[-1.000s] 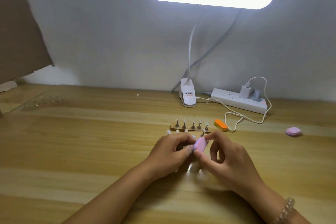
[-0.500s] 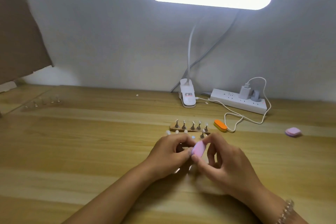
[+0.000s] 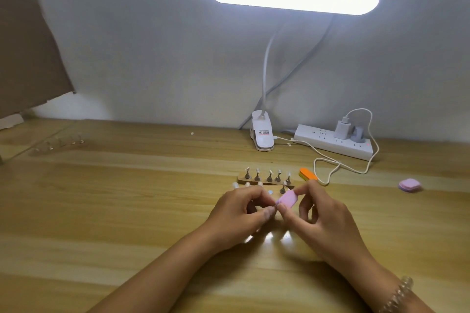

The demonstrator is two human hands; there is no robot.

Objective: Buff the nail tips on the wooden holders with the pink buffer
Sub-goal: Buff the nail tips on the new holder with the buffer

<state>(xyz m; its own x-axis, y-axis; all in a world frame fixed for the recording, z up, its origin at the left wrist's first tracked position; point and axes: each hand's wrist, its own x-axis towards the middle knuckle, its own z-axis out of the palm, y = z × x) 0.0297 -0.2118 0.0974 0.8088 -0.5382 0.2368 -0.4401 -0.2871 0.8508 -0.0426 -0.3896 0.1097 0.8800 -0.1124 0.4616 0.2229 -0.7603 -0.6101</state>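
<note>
Nail tips [image 3: 270, 172] stand on pegs in a row on the wooden holder [image 3: 243, 181], mid-table just beyond the hands. Far left, a faint row of clear stands [image 3: 59, 143] sits near the table [image 3: 127, 211] edge. The left hand [image 3: 239, 216] has thumb and forefinger curled into a pinch against the pink buffer's [image 3: 287, 198] lower end; whether they grasp anything I cannot tell. The right hand [image 3: 320, 221] pinches the buffer, tilted, above the table. Further right lie an orange block [image 3: 308, 174], a white power strip [image 3: 333, 142] and a second pink pad [image 3: 409, 185].
</note>
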